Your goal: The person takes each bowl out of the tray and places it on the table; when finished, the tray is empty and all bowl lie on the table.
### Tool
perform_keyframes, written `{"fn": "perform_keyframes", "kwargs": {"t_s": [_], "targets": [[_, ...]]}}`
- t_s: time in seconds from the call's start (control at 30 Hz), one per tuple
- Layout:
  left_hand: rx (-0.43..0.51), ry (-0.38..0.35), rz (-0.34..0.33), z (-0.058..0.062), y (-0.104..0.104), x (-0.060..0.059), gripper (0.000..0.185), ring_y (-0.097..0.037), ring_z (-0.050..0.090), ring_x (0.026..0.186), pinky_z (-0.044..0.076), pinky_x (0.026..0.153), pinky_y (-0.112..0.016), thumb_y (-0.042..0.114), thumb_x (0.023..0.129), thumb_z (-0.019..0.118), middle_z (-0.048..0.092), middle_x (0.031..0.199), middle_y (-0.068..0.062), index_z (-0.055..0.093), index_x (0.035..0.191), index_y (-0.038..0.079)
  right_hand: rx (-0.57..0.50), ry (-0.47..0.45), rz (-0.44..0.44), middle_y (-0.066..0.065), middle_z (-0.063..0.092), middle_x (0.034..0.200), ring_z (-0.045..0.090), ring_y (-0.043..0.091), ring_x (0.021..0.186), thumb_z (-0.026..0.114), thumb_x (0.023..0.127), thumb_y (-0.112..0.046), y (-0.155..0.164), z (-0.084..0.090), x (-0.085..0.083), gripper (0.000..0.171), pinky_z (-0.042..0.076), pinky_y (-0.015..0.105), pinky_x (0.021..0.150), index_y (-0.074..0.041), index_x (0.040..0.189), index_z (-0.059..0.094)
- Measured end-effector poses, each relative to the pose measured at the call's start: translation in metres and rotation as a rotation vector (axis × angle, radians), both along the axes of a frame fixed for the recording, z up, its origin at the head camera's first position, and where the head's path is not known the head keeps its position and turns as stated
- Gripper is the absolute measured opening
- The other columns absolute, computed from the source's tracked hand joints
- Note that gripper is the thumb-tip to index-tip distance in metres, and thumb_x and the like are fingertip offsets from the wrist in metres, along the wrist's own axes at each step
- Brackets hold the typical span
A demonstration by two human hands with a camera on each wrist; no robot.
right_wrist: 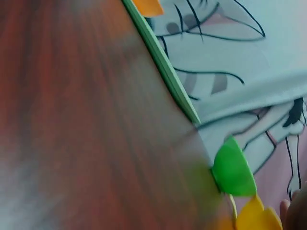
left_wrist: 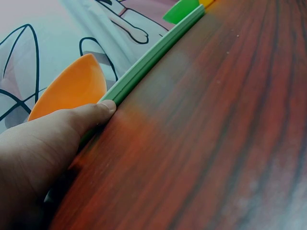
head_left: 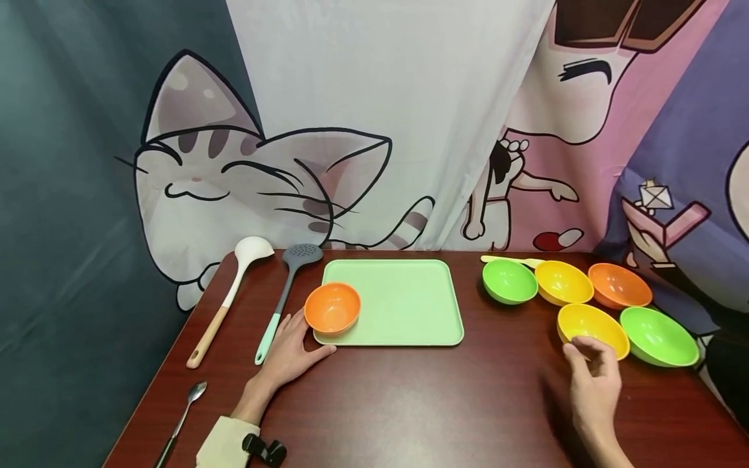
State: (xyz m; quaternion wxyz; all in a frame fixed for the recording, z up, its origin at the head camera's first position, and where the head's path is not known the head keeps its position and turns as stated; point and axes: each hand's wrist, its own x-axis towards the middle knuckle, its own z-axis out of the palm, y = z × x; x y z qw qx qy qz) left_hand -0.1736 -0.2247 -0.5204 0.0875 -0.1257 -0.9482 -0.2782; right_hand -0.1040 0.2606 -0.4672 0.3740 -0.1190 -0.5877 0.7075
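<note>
— Nearest to us, what's the left hand (head_left: 290, 351) doing?

— Lying flat on the table (head_left: 421, 403), fingers straight and relaxed, holding nothing. From the left wrist view its thumb (left_wrist: 91, 116) touches the near-left corner of the green tray (left_wrist: 153, 56).

— And the orange bowl (head_left: 331, 308)?

— It stands on that same corner of the tray (head_left: 404, 302), just past the fingertips. I cannot tell whether a finger touches it.

— The right hand (head_left: 593, 377)?

— Raised near the front yellow bowl (head_left: 592, 327), fingers loosely bent over its near rim, gripping nothing. Whether they touch the rim, I cannot tell.

— What surrounds that bowl?

— A green bowl (head_left: 658, 336) just to its right. Behind them a row: another green bowl (head_left: 509, 281), a second yellow bowl (head_left: 564, 282) and a second orange bowl (head_left: 619, 285), close together. A pale yellow spoon (head_left: 512, 260) lies behind the row.

— Anything left of the tray?

— A grey skimmer (head_left: 287, 296) with a mint handle lies just beside the left hand, then a white ladle (head_left: 231, 296) with a wooden handle. A metal spoon (head_left: 184, 416) lies near the front-left edge. Cartoon cat curtains (head_left: 246, 175) hang behind.
</note>
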Motion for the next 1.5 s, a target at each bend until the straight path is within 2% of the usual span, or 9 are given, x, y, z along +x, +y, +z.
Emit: {"fn": "perform_keyframes", "kwargs": {"t_s": [0.2, 0.33, 0.5, 0.63, 0.73, 0.93, 1.17, 1.4, 1.5], "targets": [[0.001, -0.028, -0.004, 0.001, 0.000, 0.000, 0.100, -0.033, 0.037, 0.145, 0.017, 0.123, -0.057, 0.063, 0.080, 0.073, 0.040, 0.157, -0.011, 0.035, 0.155, 0.010, 0.112, -0.145, 0.203, -0.003, 0.068, 0.099, 0.064, 0.006, 0.092, 0.061, 0.093, 0.008, -0.019, 0.007, -0.015, 0.023, 0.053, 0.010, 0.079, 0.010, 0.115, 0.059], [-0.003, -0.024, -0.010, 0.003, 0.001, -0.002, 0.101, -0.032, 0.037, 0.145, 0.017, 0.123, -0.057, 0.064, 0.080, 0.073, 0.040, 0.157, -0.011, 0.034, 0.155, 0.010, 0.146, -0.180, 0.384, -0.003, 0.070, 0.101, 0.067, 0.005, 0.092, 0.058, 0.097, 0.003, -0.035, 0.008, -0.031, 0.028, 0.057, 0.016, 0.078, 0.015, 0.121, 0.051], [-0.009, -0.027, -0.016, 0.003, -0.001, -0.001, 0.100, -0.032, 0.037, 0.146, 0.017, 0.123, -0.057, 0.062, 0.080, 0.073, 0.040, 0.158, -0.011, 0.034, 0.156, 0.010, 0.389, -0.226, 0.537, 0.007, 0.067, 0.110, 0.065, 0.002, 0.096, 0.060, 0.098, -0.003, -0.068, 0.008, -0.052, 0.029, 0.055, 0.014, 0.084, 0.010, 0.123, 0.054], [-0.013, -0.028, -0.013, 0.003, -0.003, 0.002, 0.099, -0.034, 0.037, 0.145, 0.016, 0.123, -0.057, 0.061, 0.080, 0.074, 0.040, 0.157, -0.013, 0.035, 0.155, 0.009, 0.543, -0.239, 0.638, 0.023, 0.062, 0.117, 0.063, 0.013, 0.105, 0.063, 0.097, -0.005, -0.102, 0.007, -0.071, 0.028, 0.052, 0.016, 0.088, 0.002, 0.123, 0.057], [-0.022, -0.026, -0.010, 0.003, -0.004, 0.003, 0.098, -0.035, 0.037, 0.145, 0.016, 0.123, -0.056, 0.061, 0.080, 0.074, 0.040, 0.157, -0.013, 0.036, 0.154, 0.009, 0.541, -0.267, 0.705, 0.027, 0.061, 0.120, 0.062, 0.022, 0.108, 0.063, 0.096, -0.005, -0.132, 0.008, -0.084, 0.028, 0.053, 0.021, 0.089, 0.002, 0.123, 0.057], [-0.012, -0.022, -0.006, 0.004, -0.004, -0.001, 0.100, -0.034, 0.036, 0.146, 0.015, 0.124, -0.055, 0.060, 0.080, 0.074, 0.037, 0.159, -0.012, 0.033, 0.156, 0.010, 0.358, -0.370, 0.836, 0.026, 0.061, 0.121, 0.063, 0.028, 0.106, 0.057, 0.096, -0.007, -0.193, 0.008, -0.108, 0.036, 0.059, 0.037, 0.088, 0.006, 0.130, 0.053], [-0.011, -0.036, -0.017, 0.003, -0.001, 0.000, 0.100, -0.035, 0.036, 0.146, 0.016, 0.123, -0.057, 0.061, 0.081, 0.073, 0.038, 0.159, -0.014, 0.033, 0.156, 0.009, 0.256, -0.490, 0.918, 0.024, 0.062, 0.122, 0.066, 0.035, 0.105, 0.060, 0.098, -0.019, -0.251, 0.001, -0.118, 0.045, 0.061, 0.041, 0.083, 0.004, 0.135, 0.050], [-0.016, -0.038, -0.016, 0.003, -0.001, 0.002, 0.099, -0.036, 0.036, 0.146, 0.016, 0.123, -0.056, 0.060, 0.081, 0.073, 0.038, 0.158, -0.015, 0.035, 0.155, 0.008, 0.404, -0.471, 0.858, 0.018, 0.058, 0.121, 0.059, 0.025, 0.107, 0.064, 0.092, -0.016, -0.279, -0.010, -0.119, 0.040, 0.055, 0.035, 0.088, -0.003, 0.129, 0.052], [-0.013, -0.040, -0.015, 0.005, -0.001, 0.000, 0.099, -0.035, 0.035, 0.146, 0.015, 0.124, -0.055, 0.060, 0.081, 0.073, 0.038, 0.158, -0.015, 0.034, 0.155, 0.008, 0.421, -0.446, 0.830, 0.018, 0.060, 0.116, 0.061, 0.023, 0.098, 0.060, 0.090, -0.007, -0.281, -0.013, -0.122, 0.034, 0.054, 0.031, 0.081, -0.003, 0.123, 0.054]]}}
